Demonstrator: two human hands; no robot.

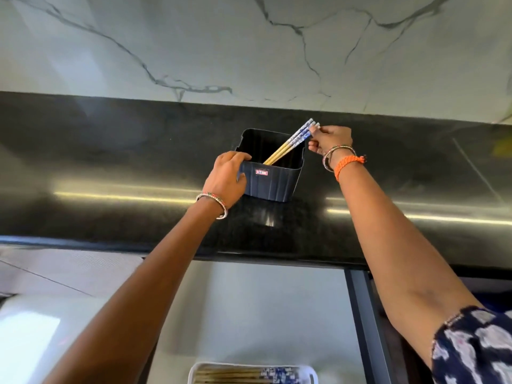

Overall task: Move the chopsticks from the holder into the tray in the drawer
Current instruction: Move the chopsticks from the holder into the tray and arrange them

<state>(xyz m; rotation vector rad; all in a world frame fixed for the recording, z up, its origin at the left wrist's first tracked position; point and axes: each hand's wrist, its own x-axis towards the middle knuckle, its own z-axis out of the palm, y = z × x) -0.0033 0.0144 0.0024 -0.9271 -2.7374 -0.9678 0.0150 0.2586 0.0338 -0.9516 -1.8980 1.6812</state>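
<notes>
Right hand fingers are pinched on the blue-patterned tops of the chopsticks, which lean inside the dark holder on the black counter. Left hand is wrapped round the holder's near corner. Its small red-and-white label cannot be read. More chopsticks are seen in the white tray below.

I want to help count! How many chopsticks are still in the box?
3 chopsticks, leaning together in the dark holder, tops pinched by the right hand. More could hide inside.
</notes>
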